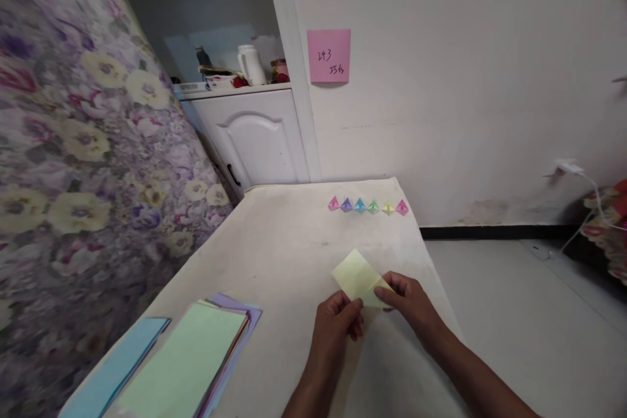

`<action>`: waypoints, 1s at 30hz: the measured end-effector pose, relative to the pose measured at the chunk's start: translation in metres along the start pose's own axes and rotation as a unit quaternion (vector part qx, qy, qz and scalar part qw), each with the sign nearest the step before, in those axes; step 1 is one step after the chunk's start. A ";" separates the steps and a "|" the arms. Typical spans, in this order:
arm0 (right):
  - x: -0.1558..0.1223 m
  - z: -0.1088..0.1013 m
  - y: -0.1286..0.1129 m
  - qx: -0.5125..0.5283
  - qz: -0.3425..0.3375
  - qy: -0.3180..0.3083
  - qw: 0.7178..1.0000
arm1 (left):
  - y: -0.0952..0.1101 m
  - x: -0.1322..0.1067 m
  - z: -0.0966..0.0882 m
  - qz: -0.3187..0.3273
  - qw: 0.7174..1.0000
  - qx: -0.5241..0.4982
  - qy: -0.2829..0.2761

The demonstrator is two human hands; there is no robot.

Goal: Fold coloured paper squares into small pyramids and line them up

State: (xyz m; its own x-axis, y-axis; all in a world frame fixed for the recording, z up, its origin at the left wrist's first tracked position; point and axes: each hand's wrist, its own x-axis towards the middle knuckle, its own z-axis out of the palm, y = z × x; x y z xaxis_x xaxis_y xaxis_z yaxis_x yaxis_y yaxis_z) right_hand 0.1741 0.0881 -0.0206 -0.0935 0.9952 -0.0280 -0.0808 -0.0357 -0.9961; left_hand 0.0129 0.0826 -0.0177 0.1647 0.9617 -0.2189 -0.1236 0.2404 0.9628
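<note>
Between both hands is a small pale yellow sheet of paper (pixel 356 272), with a crease running across its lower right part. My left hand (pixel 339 320) pinches its lower corner between thumb and fingers. On the right side, my right hand (pixel 402 297) grips the edge, thumb on top and fingers partly hidden beneath. The paper is held above the cloth-covered table (pixel 284 255). Farther back stands a row of several small folded paper shapes (pixel 360 205) in pink, purple, blue, green and yellow.
At the table's front left lie a stack of coloured paper (pixel 191 353), green on top, and blue sheets (pixel 120 362). A floral curtain (pixel 98 163) hangs on the left. Behind are a white cabinet (pixel 257 144) and a wall with a pink note (pixel 329 55).
</note>
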 end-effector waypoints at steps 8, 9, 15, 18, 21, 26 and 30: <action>0.001 -0.001 -0.001 0.006 -0.003 -0.017 1.000 | 0.000 0.000 0.000 0.002 1.000 0.019 -0.009; 0.001 -0.001 -0.001 0.009 -0.005 -0.021 1.000 | -0.001 0.001 0.000 0.000 1.000 0.020 -0.013; 0.000 -0.003 -0.002 0.018 -0.006 -0.032 0.999 | -0.002 0.000 -0.002 0.012 1.000 -0.006 -0.015; 0.000 -0.004 0.002 0.012 -0.004 -0.048 0.999 | 0.001 0.000 -0.002 0.021 0.997 -0.074 0.000; 0.002 -0.003 0.007 -0.003 -0.002 -0.064 0.998 | 0.007 -0.001 -0.002 0.006 0.985 -0.171 -0.001; 0.000 0.001 0.007 0.022 0.009 -0.112 0.993 | 0.013 -0.003 -0.001 -0.030 0.957 -0.285 -0.034; -0.004 0.004 0.002 0.022 0.013 -0.143 0.989 | 0.008 -0.001 -0.005 -0.030 0.953 -0.302 -0.022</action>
State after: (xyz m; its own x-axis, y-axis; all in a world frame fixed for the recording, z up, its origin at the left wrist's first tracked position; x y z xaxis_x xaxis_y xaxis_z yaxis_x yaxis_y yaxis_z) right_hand 0.1701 0.0841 -0.0226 -0.3718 0.9281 -0.0220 -0.1173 -0.0705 -0.9906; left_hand 0.0072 0.0842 -0.0100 0.2284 0.9408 -0.2504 -0.6511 0.3388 0.6792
